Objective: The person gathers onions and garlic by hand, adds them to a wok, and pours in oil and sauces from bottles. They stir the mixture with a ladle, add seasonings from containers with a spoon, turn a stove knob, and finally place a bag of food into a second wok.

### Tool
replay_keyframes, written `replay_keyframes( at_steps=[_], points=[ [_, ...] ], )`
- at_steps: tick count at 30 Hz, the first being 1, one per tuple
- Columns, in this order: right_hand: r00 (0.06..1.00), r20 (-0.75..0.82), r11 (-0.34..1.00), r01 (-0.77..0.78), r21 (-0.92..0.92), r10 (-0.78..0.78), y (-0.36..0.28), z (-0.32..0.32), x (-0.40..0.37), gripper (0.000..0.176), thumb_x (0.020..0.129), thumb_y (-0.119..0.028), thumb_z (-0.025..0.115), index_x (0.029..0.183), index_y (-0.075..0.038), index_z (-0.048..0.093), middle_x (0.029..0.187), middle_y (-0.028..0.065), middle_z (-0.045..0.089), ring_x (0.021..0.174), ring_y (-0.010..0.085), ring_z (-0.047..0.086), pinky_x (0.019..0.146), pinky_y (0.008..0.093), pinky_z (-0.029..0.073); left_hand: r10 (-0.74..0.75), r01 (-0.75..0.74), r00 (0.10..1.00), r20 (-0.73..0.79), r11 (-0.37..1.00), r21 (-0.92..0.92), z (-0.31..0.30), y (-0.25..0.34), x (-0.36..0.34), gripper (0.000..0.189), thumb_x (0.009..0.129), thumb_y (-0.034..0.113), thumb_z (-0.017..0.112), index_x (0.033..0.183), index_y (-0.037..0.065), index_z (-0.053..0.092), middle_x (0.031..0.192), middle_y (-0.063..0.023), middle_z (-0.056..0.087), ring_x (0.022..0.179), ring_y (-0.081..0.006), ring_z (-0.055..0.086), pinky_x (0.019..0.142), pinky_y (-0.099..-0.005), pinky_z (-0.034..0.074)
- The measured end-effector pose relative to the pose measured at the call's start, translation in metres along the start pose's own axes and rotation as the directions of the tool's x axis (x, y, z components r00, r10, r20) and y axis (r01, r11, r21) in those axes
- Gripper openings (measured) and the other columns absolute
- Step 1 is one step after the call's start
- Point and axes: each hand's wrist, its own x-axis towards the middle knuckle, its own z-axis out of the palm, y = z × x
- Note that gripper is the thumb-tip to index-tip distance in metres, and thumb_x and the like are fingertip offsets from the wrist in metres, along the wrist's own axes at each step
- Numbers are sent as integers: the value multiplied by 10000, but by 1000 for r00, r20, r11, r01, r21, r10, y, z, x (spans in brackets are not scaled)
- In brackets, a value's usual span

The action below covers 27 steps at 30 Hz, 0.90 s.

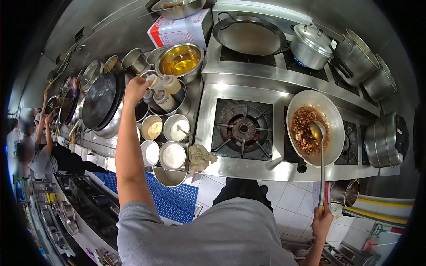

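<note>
My right hand [322, 220] is wrapped around the long handle of a ladle [322, 173]. The ladle's bowl rests in a deep pale pan [335, 126] over chopped brown food [304, 139] on the right burner. At the left, my left hand [137, 90] is closed at the top of a squeeze bottle [155, 81], its fingers partly hidden. More squeeze bottles [165, 101] with pale and dark contents stand in the same metal container [185, 104]. In front are pots of white powder [173, 156] and a pot of yellowish seasoning [152, 127] with a spoon.
A bowl of yellow oil [182, 62] stands behind the bottles. Between the pots and pan is a bare burner [242, 127], with a crumpled cloth [201, 158] at its left. A lidded pot [310, 46] sits over a blue flame. Another person [44, 153] works at far left.
</note>
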Motion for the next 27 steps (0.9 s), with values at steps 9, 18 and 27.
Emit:
replay_keyframes(
  at_steps=[9,18,27],
  points=[
    [967,-226,991,131,36,-119,72,34,45,234,944,-120,619,1120,32,588,600,52,540,386,139,497,351,300,395,18,-18,1000,-9,1000,-10,8,9,0,565,785,475,752,1056,-20,721,1034,-216,724,1001,-321,704,890,-384,530],
    [964,179,832,-263,488,199,-55,19,-12,193,965,-158,603,1061,8,585,623,19,510,386,124,514,332,276,394,185,-248,915,358,959,139,47,23,50,723,643,492,850,1125,-22,691,1056,-214,713,994,-302,690,883,-387,519],
    [997,76,1000,3,11,-4,-38,-12,-30,396,881,-117,673,1252,2,603,647,146,626,497,253,628,501,381,496,141,-251,895,423,944,215,82,27,72,896,439,418,940,1193,11,677,1071,-218,714,1010,-344,694,896,-412,540]
  ],
)
